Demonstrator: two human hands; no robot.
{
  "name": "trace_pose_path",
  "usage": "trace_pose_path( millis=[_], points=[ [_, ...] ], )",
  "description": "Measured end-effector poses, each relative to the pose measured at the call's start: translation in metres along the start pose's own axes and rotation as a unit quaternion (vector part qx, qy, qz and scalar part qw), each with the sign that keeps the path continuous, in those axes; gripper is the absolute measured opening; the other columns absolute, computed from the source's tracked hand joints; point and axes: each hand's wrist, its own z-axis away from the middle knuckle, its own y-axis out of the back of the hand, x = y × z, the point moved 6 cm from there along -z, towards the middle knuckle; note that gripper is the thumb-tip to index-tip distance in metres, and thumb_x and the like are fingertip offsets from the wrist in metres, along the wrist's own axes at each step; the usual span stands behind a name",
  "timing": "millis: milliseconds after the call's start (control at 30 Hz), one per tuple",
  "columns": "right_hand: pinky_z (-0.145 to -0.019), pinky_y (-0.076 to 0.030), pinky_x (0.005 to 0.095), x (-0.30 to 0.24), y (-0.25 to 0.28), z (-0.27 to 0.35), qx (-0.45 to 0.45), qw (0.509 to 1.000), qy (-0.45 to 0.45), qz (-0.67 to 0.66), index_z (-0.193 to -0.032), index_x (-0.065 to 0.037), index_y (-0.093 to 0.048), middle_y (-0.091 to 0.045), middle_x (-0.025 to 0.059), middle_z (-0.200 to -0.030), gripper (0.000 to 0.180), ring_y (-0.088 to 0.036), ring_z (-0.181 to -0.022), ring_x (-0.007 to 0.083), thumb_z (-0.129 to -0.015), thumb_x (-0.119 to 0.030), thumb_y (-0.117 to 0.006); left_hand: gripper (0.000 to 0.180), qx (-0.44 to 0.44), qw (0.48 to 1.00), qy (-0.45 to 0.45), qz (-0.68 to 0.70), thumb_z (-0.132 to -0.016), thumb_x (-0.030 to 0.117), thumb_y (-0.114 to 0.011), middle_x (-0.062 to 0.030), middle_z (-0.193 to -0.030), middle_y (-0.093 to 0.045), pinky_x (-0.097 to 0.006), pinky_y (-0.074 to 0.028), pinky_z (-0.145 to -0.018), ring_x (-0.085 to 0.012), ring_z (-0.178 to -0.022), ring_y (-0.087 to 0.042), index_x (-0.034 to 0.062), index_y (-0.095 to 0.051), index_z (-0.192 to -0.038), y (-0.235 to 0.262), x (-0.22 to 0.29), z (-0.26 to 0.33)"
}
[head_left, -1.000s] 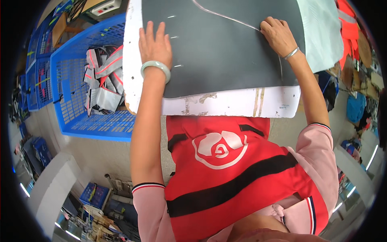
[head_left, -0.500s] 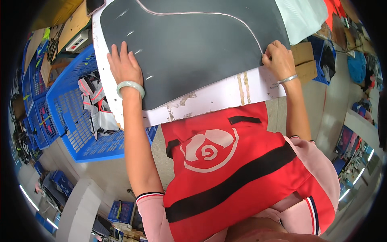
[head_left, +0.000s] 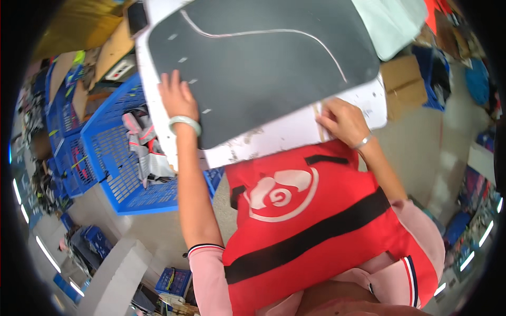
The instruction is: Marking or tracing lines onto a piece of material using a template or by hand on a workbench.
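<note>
A large dark grey sheet (head_left: 274, 79) with rounded corners lies on a white board (head_left: 258, 144). Across its far part runs a thin pale pinkish cord-like line (head_left: 263, 31) in a long curve, its right end free of my hands. Several short pale marks (head_left: 193, 81) dot the sheet's left side. My left hand (head_left: 178, 97) rests flat over the sheet's left edge, fingers stretched out. Close to the board's near edge is my right hand (head_left: 342, 121), its fingers curled together beside a brownish tape strip (head_left: 318, 118). Whatever they may pinch is hidden.
Left of the board stands a blue plastic basket (head_left: 121, 181) with grey and pink fabric pieces (head_left: 150, 150). A phone (head_left: 137, 18) lies at the far left corner. White sheeting (head_left: 390, 26) and a cardboard box (head_left: 403, 81) are at the right.
My right hand has left the right end of the pale line and come nearer me, to the board's near edge. My left hand stays on the sheet's left edge. The view has shifted slightly.
</note>
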Motion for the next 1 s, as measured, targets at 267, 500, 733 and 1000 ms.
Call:
trace_pose_path(
  millis=[267,500,733,1000],
  points=[
    [-0.05,-0.04,0.0243,0.099,0.014,0.01,0.104,0.961,-0.139,-0.217,-0.084,-0.003,-0.061,-0.053,-0.0018,-0.063,0.018,-0.046,-0.056,0.006,-0.089,-0.021,-0.062,0.055,0.014,0.991,0.114,0.066,-0.087,0.024,-0.06,-0.0314,-0.139,-0.036,-0.05,-0.025,-0.11,-0.0466,-0.13,-0.033,0.0009,-0.043,-0.134,0.007,-0.014,0.023],
    [-0.045,-0.034,0.0229,0.127,-0.002,0.013,0.078,0.938,-0.131,-0.312,-0.081,-0.005,-0.055,-0.049,-0.0041,-0.06,0.019,-0.042,-0.05,0.0048,-0.093,-0.02,-0.059,0.054,0.048,0.981,0.146,0.12,-0.087,0.024,-0.061,-0.0306,-0.14,-0.037,-0.049,-0.027,-0.108,-0.0478,-0.129,-0.034,0.0062,-0.045,-0.135,0.017,-0.008,0.024],
    [-0.052,-0.042,0.0361,0.077,0.022,-0.008,0.103,0.988,-0.109,-0.032,-0.068,-0.002,-0.051,-0.055,0.0118,-0.056,0.034,-0.055,-0.053,0.0222,-0.085,-0.027,-0.066,0.044,-0.001,0.964,0.215,0.159,-0.087,0.025,-0.061,-0.0229,-0.137,-0.046,-0.049,-0.032,-0.104,-0.0408,-0.126,-0.041,0.0082,-0.054,-0.127,0.035,-0.008,0.013],
    [-0.053,-0.042,0.0389,0.076,0.025,-0.005,0.12,0.986,-0.111,-0.02,-0.067,-0.002,-0.052,-0.057,0.0143,-0.058,0.037,-0.055,-0.054,0.0281,-0.081,-0.031,-0.069,0.037,0.119,0.794,0.278,0.527,-0.09,0.019,-0.062,-0.0167,-0.117,-0.061,-0.029,-0.05,-0.083,-0.0187,-0.097,-0.061,0.0054,-0.057,-0.124,0.073,0.009,-0.011]
  ],
)
